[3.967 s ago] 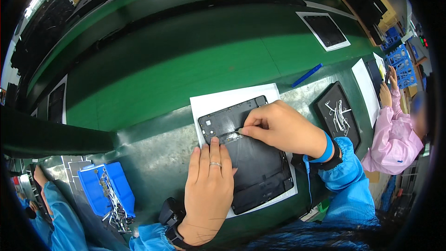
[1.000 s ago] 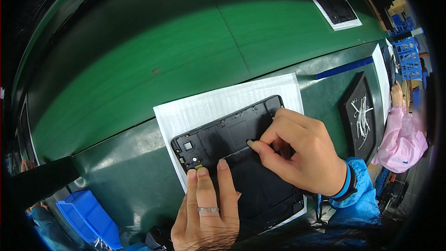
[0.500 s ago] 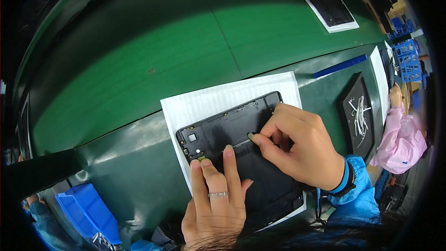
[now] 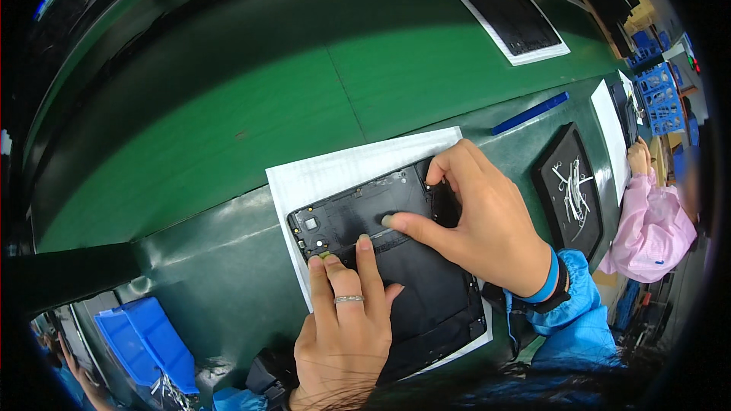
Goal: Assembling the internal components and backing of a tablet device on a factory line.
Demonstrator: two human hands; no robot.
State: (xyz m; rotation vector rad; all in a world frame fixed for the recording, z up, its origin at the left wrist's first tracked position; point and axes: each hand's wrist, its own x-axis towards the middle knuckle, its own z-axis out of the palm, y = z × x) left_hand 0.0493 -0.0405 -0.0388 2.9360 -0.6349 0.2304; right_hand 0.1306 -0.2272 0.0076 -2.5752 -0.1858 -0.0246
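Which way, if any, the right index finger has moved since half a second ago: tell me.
Yes: the right index finger opened away from the thumb, toward the far right corner of the panel.

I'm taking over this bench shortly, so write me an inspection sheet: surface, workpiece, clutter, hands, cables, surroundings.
Surface: green bench, glossy, with a white sheet under the workpiece.
Workpiece: black rectangular housing, lying flat, partly hidden by both hands.
Clutter: slim blue tool; black tray holding white strips; blue bin at left.
Left hand: fingertips on the housing, by a small yellow-green piece.
Right hand: thumb and index finger spread over the housing; grip on any part not seen.
Cables: thin cord near the right sleeve.
Surroundings: second dark panel farther off; co-worker's pink sleeve and blue crates at right.
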